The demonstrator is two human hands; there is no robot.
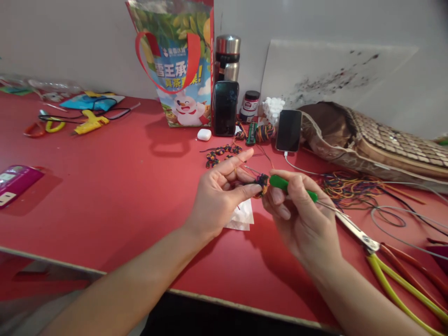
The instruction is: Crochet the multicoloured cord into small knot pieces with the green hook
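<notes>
My left hand (219,193) pinches a small multicoloured yarn piece (263,183) between thumb and fingers above the red table (122,186). My right hand (299,217) grips a green-handled crochet hook (292,186) whose tip meets the yarn piece. The two hands sit close together at the middle of the view. A white paper scrap (241,217) lies on the table just under my left hand.
Several finished yarn pieces (220,154) lie behind the hands. Loose multicoloured yarn (350,189) and scissors with yellow and red handles (385,254) lie at the right. Two phones (226,108) (289,130), a printed bag (180,60), a flask (227,56) and a brown bag (371,140) stand at the back.
</notes>
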